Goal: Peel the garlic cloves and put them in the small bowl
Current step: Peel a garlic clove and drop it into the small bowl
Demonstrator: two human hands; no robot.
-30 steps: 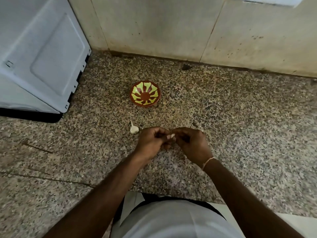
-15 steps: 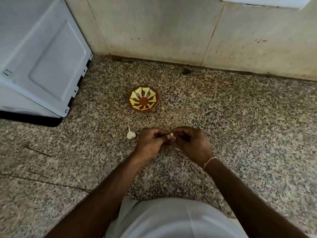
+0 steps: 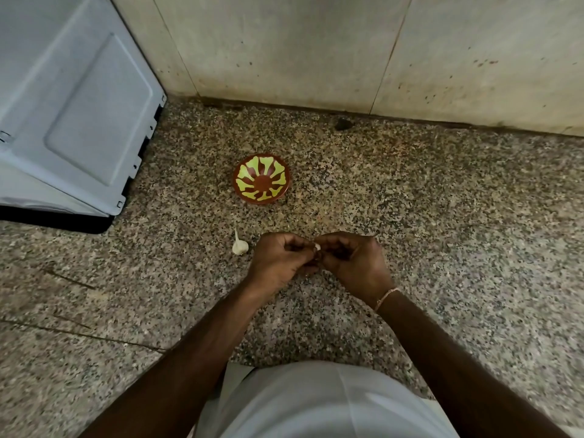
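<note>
A small brown bowl [image 3: 261, 178] with a yellow-green flower pattern stands on the speckled granite counter, and nothing shows inside it. Below and left of it lies a white garlic bulb [image 3: 239, 246] with a thin stalk. My left hand [image 3: 278, 263] and my right hand [image 3: 354, 263] meet over the counter just right of the bulb. Between their fingertips they pinch a small white garlic clove [image 3: 317, 247], mostly hidden by the curled fingers.
A pale blue-grey appliance [image 3: 69, 99] fills the upper left, its corner reaching towards the bowl. A stained tiled wall [image 3: 347, 52] runs along the back of the counter. A small dark chip [image 3: 343, 124] lies by the wall.
Both hands stay together on the clove with only slight finger movement. The camera has tilted, so the bowl and bulb sit lower in the view.
</note>
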